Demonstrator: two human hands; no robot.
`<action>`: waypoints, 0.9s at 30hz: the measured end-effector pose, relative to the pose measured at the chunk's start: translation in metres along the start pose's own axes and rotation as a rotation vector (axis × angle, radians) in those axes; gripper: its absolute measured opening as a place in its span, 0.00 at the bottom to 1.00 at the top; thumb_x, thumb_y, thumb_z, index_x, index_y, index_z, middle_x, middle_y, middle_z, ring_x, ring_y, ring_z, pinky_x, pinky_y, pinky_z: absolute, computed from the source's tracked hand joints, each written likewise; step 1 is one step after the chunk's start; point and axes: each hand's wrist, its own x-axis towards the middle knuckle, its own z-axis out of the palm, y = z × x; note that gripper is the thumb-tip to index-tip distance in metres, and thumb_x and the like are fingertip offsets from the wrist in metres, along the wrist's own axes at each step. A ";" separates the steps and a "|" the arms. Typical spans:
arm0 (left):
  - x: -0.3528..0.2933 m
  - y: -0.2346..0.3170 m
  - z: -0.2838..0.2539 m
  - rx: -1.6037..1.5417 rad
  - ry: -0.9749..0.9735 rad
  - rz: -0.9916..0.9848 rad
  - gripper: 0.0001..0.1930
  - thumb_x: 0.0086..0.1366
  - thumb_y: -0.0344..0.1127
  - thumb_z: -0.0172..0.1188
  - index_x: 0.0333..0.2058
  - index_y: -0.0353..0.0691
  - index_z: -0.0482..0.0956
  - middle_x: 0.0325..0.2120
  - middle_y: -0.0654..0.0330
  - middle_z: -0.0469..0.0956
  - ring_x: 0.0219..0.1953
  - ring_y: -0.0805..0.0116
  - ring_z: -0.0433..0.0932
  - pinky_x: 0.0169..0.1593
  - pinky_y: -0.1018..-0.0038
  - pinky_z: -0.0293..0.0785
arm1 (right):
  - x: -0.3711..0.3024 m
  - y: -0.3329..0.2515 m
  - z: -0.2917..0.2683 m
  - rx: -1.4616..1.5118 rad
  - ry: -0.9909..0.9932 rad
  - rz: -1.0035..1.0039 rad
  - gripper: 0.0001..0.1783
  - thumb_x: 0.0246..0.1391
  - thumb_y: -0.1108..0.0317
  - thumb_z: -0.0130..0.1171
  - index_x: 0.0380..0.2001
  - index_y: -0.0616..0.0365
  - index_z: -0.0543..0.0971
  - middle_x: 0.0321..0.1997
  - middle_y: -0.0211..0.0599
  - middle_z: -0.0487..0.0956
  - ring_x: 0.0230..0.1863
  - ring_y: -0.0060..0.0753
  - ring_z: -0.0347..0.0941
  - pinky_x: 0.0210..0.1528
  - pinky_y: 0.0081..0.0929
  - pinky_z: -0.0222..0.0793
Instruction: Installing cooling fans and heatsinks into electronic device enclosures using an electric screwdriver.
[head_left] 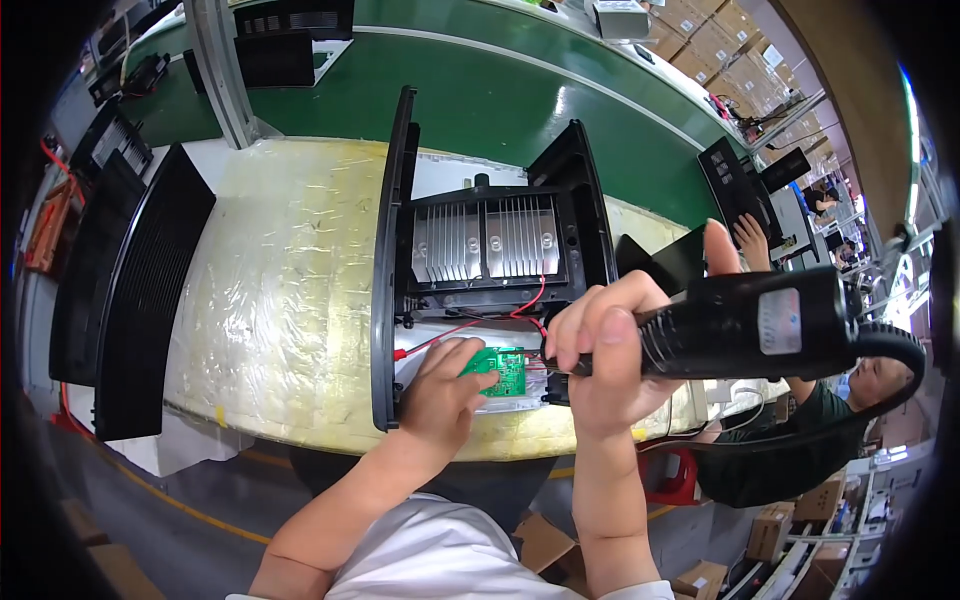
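A black plastic appliance housing (pixel 400 230) lies open on a pad wrapped in clear film (pixel 290 300). Inside it sit silver finned heat sinks (pixel 490 240) and red wires (pixel 470 322). My left hand (pixel 440 390) presses a small green circuit board (pixel 503 368) down at the housing's near end. My right hand (pixel 605 350) grips a black electric screwdriver (pixel 750 322), held sideways with its tip pointing left at the board's right edge.
Black grille panels (pixel 130 290) stand stacked at the left of the pad. A green conveyor belt (pixel 480 90) runs behind. Another worker (pixel 800 420) sits at the right, one hand up near a black part. Cardboard boxes (pixel 545 545) lie on the floor below.
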 end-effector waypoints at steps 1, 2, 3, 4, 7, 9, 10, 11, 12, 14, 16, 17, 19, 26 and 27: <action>0.000 0.000 -0.001 0.018 0.000 0.017 0.19 0.46 0.17 0.68 0.40 0.38 0.85 0.52 0.47 0.76 0.56 0.45 0.73 0.57 0.59 0.71 | 0.000 0.002 0.001 -0.001 0.002 0.000 0.12 0.63 0.65 0.55 0.37 0.67 0.70 0.17 0.31 0.66 0.13 0.23 0.64 0.17 0.24 0.68; 0.001 0.001 0.000 0.018 -0.002 0.017 0.19 0.46 0.17 0.68 0.40 0.38 0.85 0.52 0.47 0.76 0.56 0.45 0.73 0.57 0.59 0.71 | 0.000 0.003 0.002 -0.055 0.022 -0.048 0.21 0.63 0.67 0.55 0.52 0.66 0.62 0.18 0.31 0.67 0.13 0.22 0.64 0.17 0.24 0.68; 0.001 0.001 0.000 0.019 0.002 0.027 0.20 0.46 0.17 0.67 0.40 0.38 0.84 0.52 0.47 0.76 0.56 0.45 0.72 0.58 0.59 0.71 | 0.001 0.004 0.003 -0.107 0.041 -0.096 0.35 0.62 0.68 0.56 0.67 0.65 0.54 0.18 0.31 0.67 0.13 0.21 0.64 0.17 0.24 0.68; 0.001 0.001 0.000 0.022 0.004 0.036 0.20 0.46 0.17 0.67 0.40 0.38 0.84 0.53 0.47 0.75 0.57 0.44 0.72 0.58 0.58 0.71 | 0.004 -0.004 0.005 -0.075 0.009 -0.023 0.53 0.61 0.70 0.56 0.74 0.54 0.29 0.18 0.30 0.68 0.13 0.20 0.64 0.17 0.22 0.68; 0.002 0.005 -0.005 0.026 -0.018 0.018 0.18 0.49 0.18 0.68 0.41 0.35 0.84 0.52 0.47 0.76 0.55 0.44 0.74 0.58 0.58 0.71 | 0.004 0.000 0.005 -0.081 0.006 -0.048 0.49 0.62 0.69 0.56 0.74 0.57 0.35 0.19 0.31 0.68 0.14 0.21 0.64 0.18 0.22 0.67; 0.002 0.004 -0.007 0.034 -0.020 0.020 0.18 0.49 0.18 0.68 0.41 0.35 0.84 0.52 0.47 0.76 0.55 0.44 0.73 0.58 0.58 0.71 | 0.002 0.006 0.002 -0.093 -0.007 -0.065 0.49 0.62 0.69 0.57 0.74 0.56 0.35 0.19 0.31 0.68 0.14 0.21 0.64 0.18 0.22 0.67; 0.001 0.004 -0.007 0.039 -0.024 0.023 0.17 0.50 0.18 0.67 0.41 0.35 0.84 0.52 0.47 0.75 0.55 0.43 0.73 0.58 0.58 0.71 | 0.001 0.007 0.000 -0.110 -0.021 -0.080 0.50 0.62 0.69 0.57 0.74 0.56 0.35 0.19 0.31 0.69 0.14 0.21 0.65 0.18 0.22 0.67; 0.001 0.004 -0.007 0.040 -0.025 0.023 0.17 0.50 0.18 0.67 0.41 0.35 0.84 0.52 0.47 0.75 0.55 0.43 0.73 0.58 0.58 0.71 | 0.001 0.008 0.000 -0.109 -0.019 -0.080 0.50 0.62 0.69 0.57 0.74 0.56 0.35 0.19 0.31 0.69 0.14 0.21 0.65 0.18 0.22 0.67; 0.002 0.005 -0.008 0.042 -0.028 0.022 0.17 0.50 0.18 0.67 0.41 0.35 0.84 0.52 0.47 0.75 0.56 0.43 0.73 0.58 0.57 0.71 | 0.001 0.009 -0.001 -0.092 -0.031 -0.085 0.48 0.62 0.70 0.58 0.73 0.57 0.37 0.19 0.31 0.69 0.14 0.21 0.65 0.18 0.22 0.67; 0.001 0.005 -0.009 0.045 -0.034 0.023 0.17 0.50 0.18 0.67 0.41 0.35 0.83 0.53 0.47 0.75 0.56 0.43 0.73 0.58 0.57 0.71 | 0.002 0.010 0.000 -0.075 -0.037 -0.090 0.46 0.62 0.70 0.58 0.72 0.57 0.40 0.20 0.32 0.70 0.14 0.21 0.65 0.18 0.22 0.67; 0.001 0.005 -0.008 0.029 -0.034 0.019 0.17 0.50 0.18 0.67 0.41 0.34 0.83 0.53 0.47 0.75 0.56 0.43 0.73 0.59 0.57 0.70 | 0.002 0.010 0.003 -0.088 -0.042 -0.082 0.38 0.61 0.73 0.59 0.66 0.58 0.49 0.20 0.32 0.70 0.14 0.22 0.66 0.19 0.22 0.67; 0.000 0.005 -0.009 0.030 -0.035 0.020 0.17 0.50 0.18 0.67 0.41 0.34 0.83 0.53 0.47 0.75 0.56 0.43 0.73 0.59 0.57 0.70 | 0.001 0.012 0.003 -0.088 -0.040 -0.082 0.38 0.61 0.73 0.59 0.66 0.58 0.49 0.20 0.32 0.70 0.14 0.22 0.66 0.19 0.22 0.67; -0.001 0.004 -0.011 0.044 -0.032 0.018 0.17 0.50 0.18 0.67 0.41 0.34 0.83 0.54 0.48 0.75 0.57 0.43 0.73 0.59 0.57 0.70 | 0.000 0.016 0.005 -0.074 -0.073 -0.071 0.31 0.60 0.75 0.59 0.60 0.57 0.53 0.20 0.33 0.70 0.14 0.22 0.66 0.19 0.22 0.67; -0.001 0.004 -0.016 0.036 -0.067 -0.002 0.19 0.47 0.16 0.67 0.41 0.36 0.83 0.54 0.48 0.74 0.59 0.45 0.70 0.60 0.59 0.70 | 0.001 0.019 0.010 0.006 -0.034 -0.016 0.26 0.60 0.79 0.56 0.57 0.61 0.57 0.21 0.31 0.70 0.16 0.21 0.66 0.20 0.22 0.67; -0.002 0.002 -0.017 0.039 -0.057 0.001 0.19 0.48 0.16 0.66 0.41 0.36 0.83 0.54 0.48 0.74 0.59 0.45 0.71 0.59 0.59 0.70 | 0.001 0.020 0.013 0.013 -0.038 -0.028 0.26 0.60 0.79 0.56 0.57 0.61 0.57 0.21 0.31 0.70 0.16 0.21 0.66 0.20 0.21 0.67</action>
